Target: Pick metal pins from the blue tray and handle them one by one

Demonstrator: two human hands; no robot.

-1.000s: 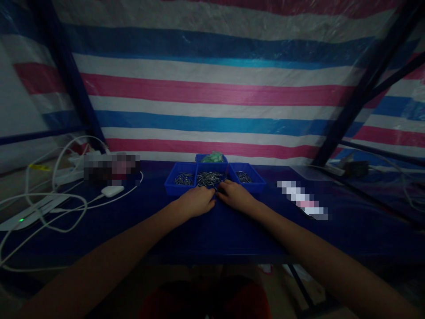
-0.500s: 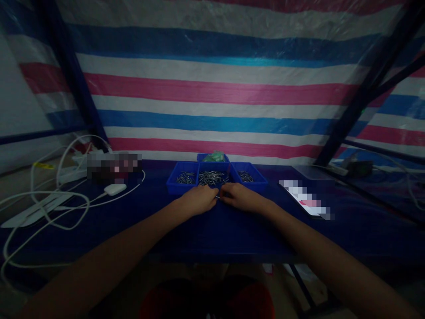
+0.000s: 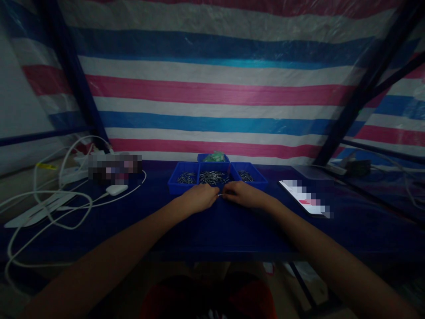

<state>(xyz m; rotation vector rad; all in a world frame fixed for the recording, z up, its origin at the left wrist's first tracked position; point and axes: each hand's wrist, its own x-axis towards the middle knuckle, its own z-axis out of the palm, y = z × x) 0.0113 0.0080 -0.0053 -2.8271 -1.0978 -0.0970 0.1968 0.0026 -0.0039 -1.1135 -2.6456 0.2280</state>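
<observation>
A small, thin, shiny metal piece (image 3: 221, 194) spans the narrow gap between my two hands, just above the blue table. My left hand (image 3: 200, 197) is closed in a pinch at its left end. From the other side, my right hand (image 3: 245, 195) pinches its right end with bent fingers. Right behind the hands stands the middle blue bin (image 3: 215, 165), with many slim metal pieces in it. The left blue bin (image 3: 173, 180) and the right blue bin (image 3: 259, 176) also hold small metal pieces. Fine detail on these pieces is too small to make out.
Behind the middle bin, another blue bin holds a green plastic bag (image 3: 214, 156). A lit phone (image 3: 303, 197) lies to the right. White cables (image 3: 86, 204) and a white charger (image 3: 117, 189) spread over the left side. A striped sheet (image 3: 212, 93) hangs behind the table.
Both hands stay nearly in place in front of the bins. The right hand has shifted slightly right, and more of the metal piece shows between the fingers.
</observation>
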